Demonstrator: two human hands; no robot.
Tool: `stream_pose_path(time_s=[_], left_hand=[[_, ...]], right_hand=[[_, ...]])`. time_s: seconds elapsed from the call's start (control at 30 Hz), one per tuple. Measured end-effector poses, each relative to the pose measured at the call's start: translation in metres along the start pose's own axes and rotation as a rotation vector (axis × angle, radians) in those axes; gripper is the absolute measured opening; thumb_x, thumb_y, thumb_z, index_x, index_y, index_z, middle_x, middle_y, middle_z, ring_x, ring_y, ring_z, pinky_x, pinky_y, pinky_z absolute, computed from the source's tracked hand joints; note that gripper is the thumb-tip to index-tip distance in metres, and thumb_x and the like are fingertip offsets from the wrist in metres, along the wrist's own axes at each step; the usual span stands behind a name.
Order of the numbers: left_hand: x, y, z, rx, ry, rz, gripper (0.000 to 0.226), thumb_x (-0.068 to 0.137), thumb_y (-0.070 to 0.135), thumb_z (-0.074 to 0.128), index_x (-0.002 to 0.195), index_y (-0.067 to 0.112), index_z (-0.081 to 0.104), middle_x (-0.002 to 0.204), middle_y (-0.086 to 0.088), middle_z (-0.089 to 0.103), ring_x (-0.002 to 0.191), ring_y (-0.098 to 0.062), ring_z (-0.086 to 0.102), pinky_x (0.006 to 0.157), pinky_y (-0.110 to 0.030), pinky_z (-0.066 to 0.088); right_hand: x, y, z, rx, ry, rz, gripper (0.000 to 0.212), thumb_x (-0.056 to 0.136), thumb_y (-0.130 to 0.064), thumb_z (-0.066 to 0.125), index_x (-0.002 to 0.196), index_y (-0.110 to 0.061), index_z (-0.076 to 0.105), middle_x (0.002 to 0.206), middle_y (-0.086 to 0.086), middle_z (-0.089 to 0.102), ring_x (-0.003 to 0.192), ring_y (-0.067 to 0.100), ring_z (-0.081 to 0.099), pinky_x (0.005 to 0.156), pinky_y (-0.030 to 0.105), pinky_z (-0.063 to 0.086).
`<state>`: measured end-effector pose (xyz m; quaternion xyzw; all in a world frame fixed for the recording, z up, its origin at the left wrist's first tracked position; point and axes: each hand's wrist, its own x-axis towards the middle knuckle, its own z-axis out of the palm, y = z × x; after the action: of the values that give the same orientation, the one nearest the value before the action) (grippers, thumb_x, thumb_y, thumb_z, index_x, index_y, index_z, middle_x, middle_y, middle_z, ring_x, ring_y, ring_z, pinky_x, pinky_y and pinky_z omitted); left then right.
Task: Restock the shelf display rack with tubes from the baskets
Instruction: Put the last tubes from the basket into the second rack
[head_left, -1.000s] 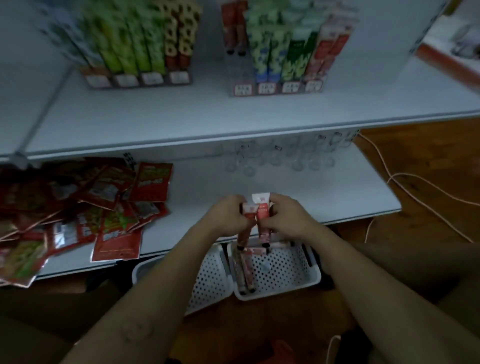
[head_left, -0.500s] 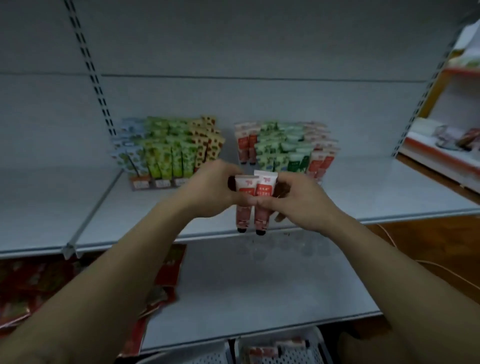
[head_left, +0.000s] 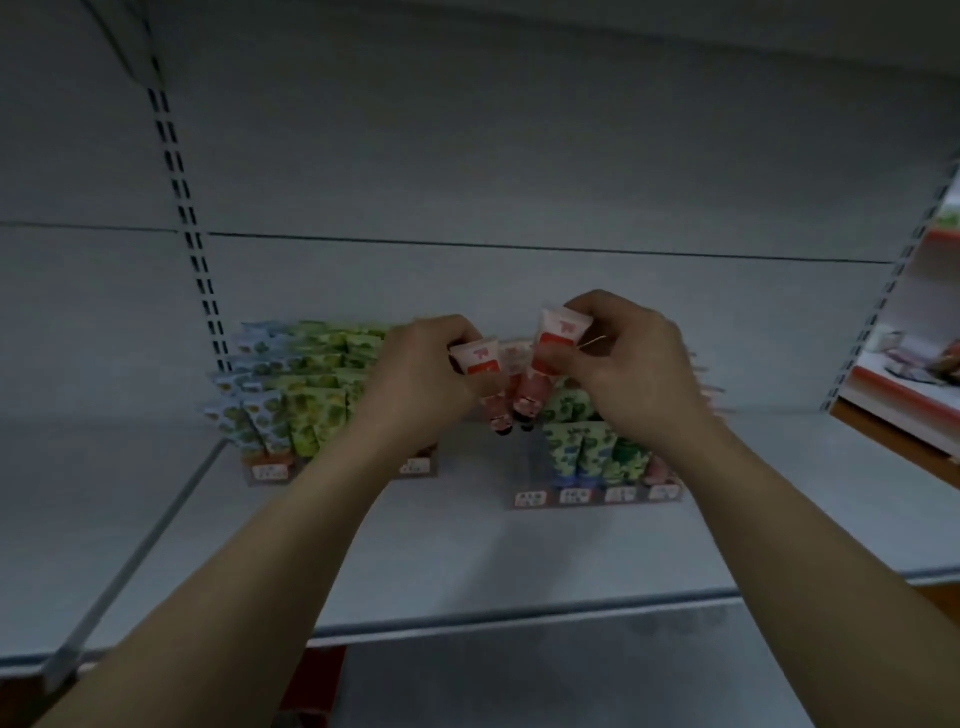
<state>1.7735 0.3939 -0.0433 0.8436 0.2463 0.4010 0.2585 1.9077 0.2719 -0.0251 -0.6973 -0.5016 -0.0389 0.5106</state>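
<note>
grey shelf (head_left: 467, 551) carries a left rack (head_left: 270, 470) and a right rack (head_left: 597, 496) of tubes. above the right rack's left end, the left hand (head_left: 421, 379) grips a pink tube (head_left: 475, 358) and the right hand (head_left: 639, 374) grips a second tube (head_left: 558, 338), fingers (head_left: 587, 306) curled round them, caps down.

The pale pink tubes (head_left: 558, 338) bear red bands, with leaf-printed green tubes (head_left: 317, 415) at their nine o'clock, blue-patterned white tubes (head_left: 249, 410) farther that way, on a pale grey shelf (head_left: 467, 545).
</note>
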Motion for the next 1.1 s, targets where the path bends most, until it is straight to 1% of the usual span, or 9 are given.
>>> stream_pose_path(time_s=[0.17,0.3,0.4,0.5,0.63,0.73,0.87,1.0,1.1], left_hand=[[0.015,-0.021,0.022,-0.040,-0.031,0.005,0.019,0.071,0.022,0.082,0.075,0.017,0.064,0.065,0.014,0.059,0.057,0.009,0.053,0.048,-0.010,0.040],[0.016,-0.032,0.041,-0.143,0.055,-0.016,0.015,0.074,0.013,0.079,0.077,0.016,0.064,0.070,0.009,0.062,0.059,0.002,0.055,0.054,-0.018,0.044],[0.013,-0.035,0.053,-0.213,0.107,-0.006,0.012,0.077,0.006,0.073,0.076,0.009,0.061,0.070,0.001,0.061,0.058,-0.004,0.051,0.050,-0.017,0.038],[0.013,-0.039,0.057,-0.234,0.127,-0.008,0.011,0.076,0.005,0.073,0.078,0.009,0.063,0.069,0.002,0.062,0.063,-0.008,0.053,0.051,-0.024,0.041],[0.013,-0.045,0.057,-0.253,0.128,0.049,0.015,0.073,0.012,0.078,0.080,0.013,0.065,0.072,0.005,0.062,0.064,-0.008,0.055,0.054,-0.019,0.041],[0.010,-0.050,0.061,-0.191,0.197,0.127,0.019,0.068,0.011,0.079,0.081,0.015,0.066,0.080,0.000,0.058,0.067,-0.001,0.048,0.058,-0.008,0.036],[0.007,-0.052,0.063,-0.205,0.214,0.155,0.022,0.065,0.016,0.082,0.076,0.012,0.064,0.078,-0.003,0.058,0.068,-0.004,0.048,0.056,-0.009,0.034],[0.001,-0.049,0.062,-0.169,0.206,0.175,0.026,0.063,0.012,0.084,0.073,0.017,0.061,0.076,0.003,0.053,0.066,-0.001,0.043,0.057,-0.007,0.032],[-0.003,-0.047,0.063,-0.196,0.242,0.117,0.031,0.062,0.006,0.083,0.071,0.021,0.057,0.072,0.011,0.050,0.066,0.008,0.047,0.056,-0.004,0.031]], right_hand=[[0.016,0.014,0.019,-0.083,-0.071,-0.037,0.016,0.075,-0.016,0.078,0.084,-0.022,0.067,0.079,-0.004,0.071,0.071,0.010,0.066,0.069,0.036,0.055],[0.028,0.017,0.030,-0.183,-0.095,-0.078,0.014,0.077,-0.012,0.076,0.086,-0.020,0.070,0.080,-0.002,0.071,0.071,0.010,0.064,0.068,0.035,0.054],[0.033,0.024,0.033,-0.324,-0.124,-0.079,0.013,0.077,-0.016,0.076,0.087,-0.023,0.071,0.081,-0.002,0.071,0.074,0.015,0.064,0.069,0.038,0.054],[0.035,0.028,0.033,-0.411,-0.150,-0.046,0.014,0.075,-0.019,0.078,0.087,-0.024,0.071,0.082,-0.001,0.070,0.075,0.017,0.064,0.069,0.036,0.054],[0.035,0.026,0.034,-0.501,-0.140,-0.042,0.018,0.075,-0.021,0.077,0.083,-0.026,0.061,0.078,-0.003,0.063,0.072,0.017,0.059,0.063,0.029,0.048],[0.031,0.025,0.036,-0.585,-0.140,-0.067,0.016,0.076,-0.015,0.071,0.081,-0.022,0.057,0.078,0.003,0.064,0.071,0.022,0.057,0.057,0.029,0.041],[0.028,0.021,0.038,-0.788,-0.130,-0.157,0.020,0.079,-0.022,0.069,0.098,-0.019,0.067,0.095,0.005,0.067,0.092,0.027,0.056,0.071,0.029,0.029],[0.029,0.013,0.037,-0.862,-0.156,-0.193,0.022,0.081,-0.022,0.065,0.103,-0.020,0.068,0.099,0.006,0.068,0.096,0.028,0.058,0.078,0.030,0.032],[0.030,0.002,0.036,-0.906,-0.207,-0.173,0.019,0.081,-0.021,0.065,0.099,-0.020,0.068,0.099,0.007,0.067,0.096,0.029,0.059,0.075,0.030,0.034]])
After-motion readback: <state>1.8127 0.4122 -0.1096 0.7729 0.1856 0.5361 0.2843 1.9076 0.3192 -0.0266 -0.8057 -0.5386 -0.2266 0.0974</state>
